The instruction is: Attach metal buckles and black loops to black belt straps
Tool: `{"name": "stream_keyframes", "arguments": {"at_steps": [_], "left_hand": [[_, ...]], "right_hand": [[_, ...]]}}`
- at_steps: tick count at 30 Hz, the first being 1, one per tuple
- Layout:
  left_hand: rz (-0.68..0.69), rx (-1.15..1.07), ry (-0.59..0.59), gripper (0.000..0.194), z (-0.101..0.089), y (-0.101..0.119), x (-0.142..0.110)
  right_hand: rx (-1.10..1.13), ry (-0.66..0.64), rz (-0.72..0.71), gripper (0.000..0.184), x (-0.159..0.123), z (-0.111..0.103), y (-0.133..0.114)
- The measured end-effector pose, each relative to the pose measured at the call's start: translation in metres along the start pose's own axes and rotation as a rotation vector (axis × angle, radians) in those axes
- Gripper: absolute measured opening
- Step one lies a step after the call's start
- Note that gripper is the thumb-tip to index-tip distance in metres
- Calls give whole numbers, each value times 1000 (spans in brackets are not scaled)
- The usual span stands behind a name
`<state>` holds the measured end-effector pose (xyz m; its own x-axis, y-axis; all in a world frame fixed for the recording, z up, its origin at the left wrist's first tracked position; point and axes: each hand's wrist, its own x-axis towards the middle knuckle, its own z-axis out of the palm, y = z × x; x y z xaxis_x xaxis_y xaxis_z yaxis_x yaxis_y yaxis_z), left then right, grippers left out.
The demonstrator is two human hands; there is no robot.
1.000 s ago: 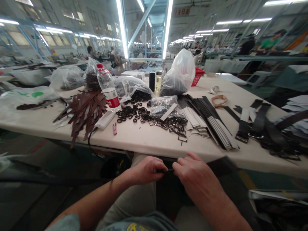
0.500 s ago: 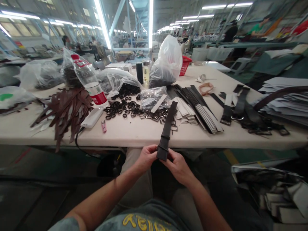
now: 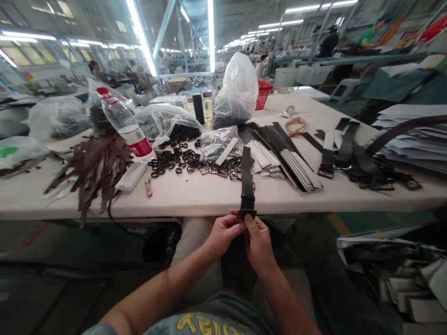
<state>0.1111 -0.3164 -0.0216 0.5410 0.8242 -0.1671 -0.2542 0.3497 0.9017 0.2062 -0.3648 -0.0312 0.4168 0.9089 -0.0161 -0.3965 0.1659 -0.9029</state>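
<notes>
A black belt strap (image 3: pixel 247 179) stretches from my hands out over the table's front edge, its far part resting towards the buckles. My left hand (image 3: pixel 225 235) pinches its near end from the left side. On the right, my right hand (image 3: pixel 259 239) has its thumb pressed on top of that same end. A dark loop sits around the strap just beyond my fingers. Past the strap lie a heap of metal buckles (image 3: pixel 223 168) and a scatter of black belt loops (image 3: pixel 174 159). What the fingers do underneath is hidden.
Brown strips (image 3: pixel 96 163), a plastic bottle (image 3: pixel 131 128) and pink thread snips (image 3: pixel 148 187) are on the left. Black straps (image 3: pixel 279 151) lie right of centre, with buckled belts (image 3: pixel 345 149) farther right. Plastic bags (image 3: pixel 237 88) stand behind. A bin of scraps (image 3: pixel 401 279) is at lower right.
The strap's near end has bent up and over between my fingers. My right hand has turned upright, its thumb moving on top of the end. The view has shifted slightly.
</notes>
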Motion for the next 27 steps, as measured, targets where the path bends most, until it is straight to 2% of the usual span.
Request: {"name": "stream_keyframes", "arguments": {"at_steps": [5, 7, 9, 11, 13, 15, 18, 20, 23, 27], "left_hand": [[6, -32, -35, 40, 7, 1, 5], [24, -14, -91, 41, 7, 3, 9], [53, 64, -188, 41, 1, 9, 14], [105, 235, -232, 39, -15, 21, 23], [182, 510, -112, 34, -41, 40, 36], [278, 918, 152, 24, -73, 63, 53], [328, 1066, 353, 17, -118, 97, 82], [345, 1127, 444, 15, -138, 112, 99], [338, 1162, 513, 12, -150, 122, 120], [311, 1084, 511, 7, -148, 122, 132]], "right_hand": [[-29, 74, -21, 34, 6, -2, 1], [-85, 98, -59, 33, 9, -5, 0], [-138, 107, -105, 31, 11, -10, -1], [-182, 120, -169, 29, 13, -16, -4], [-224, 143, -236, 26, 14, -23, -9], [-261, 156, -268, 26, 15, -29, -14], [-305, 126, -248, 28, 13, -33, -20], [-339, 89, -238, 29, 11, -32, -20], [-403, 31, -231, 32, 7, -29, -21], [-480, -28, -216, 33, 2, -27, -24]]}}
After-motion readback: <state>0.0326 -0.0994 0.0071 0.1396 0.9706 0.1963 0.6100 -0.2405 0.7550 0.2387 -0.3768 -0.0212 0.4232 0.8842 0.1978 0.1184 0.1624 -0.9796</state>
